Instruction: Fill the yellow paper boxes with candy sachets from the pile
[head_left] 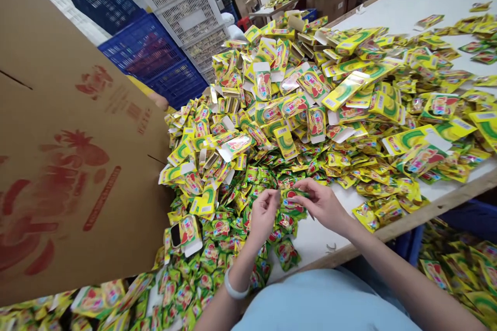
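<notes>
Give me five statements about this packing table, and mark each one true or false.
1. The left hand and the right hand are apart, both over the table. True.
2. The large cardboard carton stands at the right end of the pile. False: the carton is on the left.
3. A pale bangle circles the left wrist. True.
4. The person's top is red. False: the top is light blue.
5. The pile holds only small packets, with no little boxes. False: yellow printed boxes lie among the small packets.
</notes>
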Demonstrator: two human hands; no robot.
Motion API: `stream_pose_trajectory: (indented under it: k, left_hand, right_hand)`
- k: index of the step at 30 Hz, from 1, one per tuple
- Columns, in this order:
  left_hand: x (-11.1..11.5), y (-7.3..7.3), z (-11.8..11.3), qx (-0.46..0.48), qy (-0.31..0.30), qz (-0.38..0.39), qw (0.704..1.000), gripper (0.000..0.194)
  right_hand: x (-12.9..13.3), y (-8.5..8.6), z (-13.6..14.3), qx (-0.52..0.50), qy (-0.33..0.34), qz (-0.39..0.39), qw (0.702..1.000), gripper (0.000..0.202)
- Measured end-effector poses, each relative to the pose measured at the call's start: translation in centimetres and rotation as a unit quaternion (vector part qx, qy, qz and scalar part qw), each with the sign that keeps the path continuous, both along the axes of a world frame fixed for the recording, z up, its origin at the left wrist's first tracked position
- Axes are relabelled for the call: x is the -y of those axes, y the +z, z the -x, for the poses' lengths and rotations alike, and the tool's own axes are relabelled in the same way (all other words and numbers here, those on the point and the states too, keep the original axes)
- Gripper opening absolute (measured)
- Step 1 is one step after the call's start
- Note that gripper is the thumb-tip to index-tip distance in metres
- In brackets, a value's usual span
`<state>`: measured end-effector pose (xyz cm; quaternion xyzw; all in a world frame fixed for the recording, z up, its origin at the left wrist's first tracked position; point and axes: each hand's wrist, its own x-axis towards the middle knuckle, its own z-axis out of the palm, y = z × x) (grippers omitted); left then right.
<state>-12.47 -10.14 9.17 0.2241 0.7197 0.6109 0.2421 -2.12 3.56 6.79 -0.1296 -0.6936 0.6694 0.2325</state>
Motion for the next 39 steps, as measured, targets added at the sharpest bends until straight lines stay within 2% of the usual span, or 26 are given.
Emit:
stream_pose_trajectory:
  k: [2, 5, 6, 8, 10, 11, 14, 16, 18, 20, 22, 24, 25, 26, 27, 28, 29, 31, 33, 34, 35, 36, 39]
  left_hand:
    - [-0.2, -0.2, -0.4, 0.033, 0.007, -0.009, 0.999, 0.043]
    - [-0.8, -0.7, -0.6, 0.045, 0.039, -0.036, 0.998, 0.044]
    - [-1.0, -0.9, -0.6, 0.040, 0.049, -0.045, 0.997, 0.043]
    - [-1.6, -1.3, -0.5, 0.015, 0.055, -0.053, 0.997, 0.039]
    - [-2.1, -1.7, -0.2, -0.045, 0.045, -0.042, 0.997, 0.034]
    - [-2.4, -1.8, 0.1, -0.089, 0.031, -0.031, 0.995, 0.031]
    - [-3.8, -1.6, 1.7, -0.231, -0.041, 0.012, 0.972, 0.024]
    - [-5.4, -0.9, 3.6, -0.320, -0.081, 0.054, 0.942, 0.022]
    - [-7.6, 0.1, 5.8, -0.433, -0.079, 0.118, 0.890, 0.020]
    - [-9.9, 1.1, 8.0, -0.560, -0.089, 0.199, 0.800, 0.032]
    - [-12.1, 1.8, 9.9, -0.640, -0.180, 0.270, 0.696, 0.049]
    - [-13.6, 2.1, 11.3, -0.668, -0.285, 0.319, 0.609, 0.055]
    - [-14.0, 2.2, 11.8, -0.671, -0.320, 0.332, 0.580, 0.054]
    - [-14.2, 2.3, 12.1, -0.671, -0.343, 0.336, 0.566, 0.051]
    - [-14.1, 2.5, 12.3, -0.667, -0.358, 0.328, 0.565, 0.049]
    - [-13.8, 2.6, 12.3, -0.658, -0.367, 0.309, 0.580, 0.046]
    - [-13.3, 2.7, 12.2, -0.640, -0.370, 0.280, 0.612, 0.044]
    - [-11.9, 2.8, 11.2, -0.554, -0.358, 0.205, 0.723, 0.037]
    - [-10.1, 2.5, 9.3, -0.402, -0.336, 0.130, 0.842, 0.032]
    - [-9.2, 2.3, 8.0, -0.315, -0.327, 0.099, 0.885, 0.032]
    - [-8.4, 2.1, 6.7, -0.236, -0.326, 0.075, 0.912, 0.036]
    - [-7.7, 1.9, 5.3, -0.172, -0.327, 0.060, 0.927, 0.040]
    - [-6.1, 2.1, 2.0, -0.053, -0.327, 0.048, 0.942, 0.044]
  right_hand:
    - [0.2, -0.6, 0.3, -0.007, -0.035, 0.024, 0.999, 0.029]
    - [0.3, -1.5, 0.3, -0.011, -0.101, 0.103, 0.989, 0.053]
    - [0.4, -1.7, 0.3, -0.009, -0.092, 0.139, 0.986, 0.059]
    - [0.3, -2.1, 0.2, -0.011, -0.025, 0.212, 0.977, 0.058]
    - [0.2, -2.4, 0.2, -0.027, 0.028, 0.266, 0.963, 0.045]
    - [0.0, -2.6, 0.2, -0.039, 0.026, 0.284, 0.958, 0.040]
    - [-0.7, -3.2, 0.0, -0.076, -0.053, 0.310, 0.946, 0.036]
    - [-1.6, -3.5, -0.3, -0.087, -0.096, 0.299, 0.945, 0.036]
    - [-2.6, -3.9, -0.8, -0.079, -0.109, 0.285, 0.949, 0.037]
    - [-3.3, -4.2, -1.5, -0.056, -0.091, 0.286, 0.952, 0.044]
    - [-3.6, -4.6, -2.4, -0.029, -0.064, 0.293, 0.954, 0.049]
    - [-3.5, -5.1, -3.4, -0.009, -0.051, 0.304, 0.951, 0.046]
    - [-3.4, -5.3, -3.8, -0.003, -0.052, 0.315, 0.947, 0.044]
    - [-3.4, -5.5, -4.2, 0.002, -0.056, 0.331, 0.942, 0.044]
    - [-3.3, -5.5, -4.6, 0.004, -0.062, 0.347, 0.936, 0.044]
    - [-3.4, -5.5, -4.9, 0.005, -0.068, 0.358, 0.931, 0.045]
    - [-3.5, -5.2, -5.1, 0.004, -0.070, 0.362, 0.929, 0.045]
    - [-4.2, -4.1, -5.4, -0.008, -0.069, 0.342, 0.937, 0.043]
    - [-5.1, -2.3, -5.3, -0.040, -0.081, 0.293, 0.952, 0.038]
    - [-5.6, -1.2, -5.1, -0.063, -0.094, 0.262, 0.958, 0.035]
    - [-5.9, 0.0, -4.8, -0.090, -0.107, 0.228, 0.964, 0.032]
    - [-6.1, 1.1, -4.3, -0.118, -0.117, 0.192, 0.967, 0.029]
    - [-5.9, 3.6, -2.7, -0.167, -0.103, 0.064, 0.979, 0.020]
